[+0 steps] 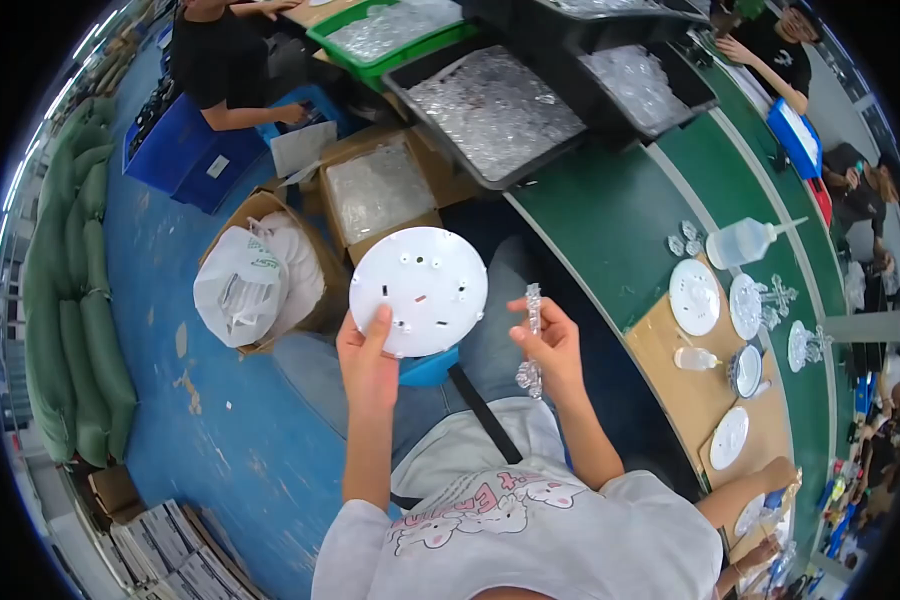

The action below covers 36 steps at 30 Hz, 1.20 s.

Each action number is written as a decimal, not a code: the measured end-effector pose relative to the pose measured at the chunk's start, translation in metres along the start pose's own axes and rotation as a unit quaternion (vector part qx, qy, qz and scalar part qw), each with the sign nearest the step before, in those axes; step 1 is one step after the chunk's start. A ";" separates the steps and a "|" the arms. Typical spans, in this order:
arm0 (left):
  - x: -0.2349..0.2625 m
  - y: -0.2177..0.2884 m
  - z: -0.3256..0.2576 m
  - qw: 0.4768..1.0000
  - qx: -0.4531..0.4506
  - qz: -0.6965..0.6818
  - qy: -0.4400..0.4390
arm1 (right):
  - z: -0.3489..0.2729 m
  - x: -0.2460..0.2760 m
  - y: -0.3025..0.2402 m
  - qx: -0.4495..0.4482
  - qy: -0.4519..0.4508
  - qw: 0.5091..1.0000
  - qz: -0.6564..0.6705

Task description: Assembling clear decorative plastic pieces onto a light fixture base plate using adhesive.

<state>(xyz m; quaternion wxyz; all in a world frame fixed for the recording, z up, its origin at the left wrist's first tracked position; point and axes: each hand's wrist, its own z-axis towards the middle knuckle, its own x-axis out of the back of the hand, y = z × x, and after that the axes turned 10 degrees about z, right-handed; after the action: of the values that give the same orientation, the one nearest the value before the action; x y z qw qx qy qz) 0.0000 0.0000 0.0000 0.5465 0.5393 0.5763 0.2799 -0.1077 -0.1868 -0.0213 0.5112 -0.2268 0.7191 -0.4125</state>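
Observation:
A round white plastic disc (425, 285) with small slots and holes faces up in front of me. My left hand (370, 350) grips its lower left edge, the thumb on top. To the right, my right hand (550, 345) pinches a clear plastic stick-like part (534, 340) with a patterned, knobbly shape, held upright and apart from the disc. A blue object (428, 369) shows just below the disc, partly hidden by it.
On the green table lie white discs (694, 298), a clear squeeze bottle (740, 243) and a small bottle (695, 358). Bins of clear parts (495, 110) stand ahead. A box with a white bag (238, 285) sits on the left floor. A co-worker's arm (750, 490) reaches in at right.

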 end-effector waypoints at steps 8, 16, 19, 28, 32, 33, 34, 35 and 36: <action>-0.092 -0.027 -0.018 0.877 -0.333 0.277 -0.208 | -0.022 0.037 -0.024 0.100 0.188 0.973 0.083; -0.151 -0.081 0.051 0.567 -0.651 0.392 -0.318 | -0.067 0.086 -0.053 0.093 0.326 0.940 0.031; -0.171 -0.106 0.074 0.569 -0.662 0.389 -0.295 | -0.069 0.091 -0.054 0.093 0.376 0.921 0.047; -0.210 -0.153 0.085 0.552 -0.632 0.440 -0.320 | -0.077 0.108 -0.064 0.073 0.309 0.944 0.087; -0.199 -0.162 0.079 0.560 -0.599 0.427 -0.382 | -0.066 0.112 -0.076 0.121 0.357 0.925 0.048; -0.195 -0.161 0.079 0.562 -0.598 0.423 -0.384 | -0.060 0.117 -0.082 0.121 0.361 0.924 0.045; -0.193 -0.161 0.081 0.563 -0.586 0.415 -0.409 | -0.054 0.122 -0.090 0.148 0.358 0.922 -0.023; -0.190 -0.160 0.082 0.563 -0.574 0.407 -0.433 | -0.048 0.126 -0.098 0.172 0.354 0.915 -0.092; -0.190 -0.158 0.086 0.564 -0.575 0.401 -0.436 | -0.040 0.128 -0.108 0.172 0.360 0.908 -0.127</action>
<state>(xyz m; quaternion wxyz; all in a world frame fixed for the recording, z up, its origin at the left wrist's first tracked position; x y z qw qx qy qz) -0.0032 -0.2406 -0.1027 0.7573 0.3439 -0.2903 0.4733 -0.2027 -0.3285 0.0028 0.1920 -0.0613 0.7374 -0.6447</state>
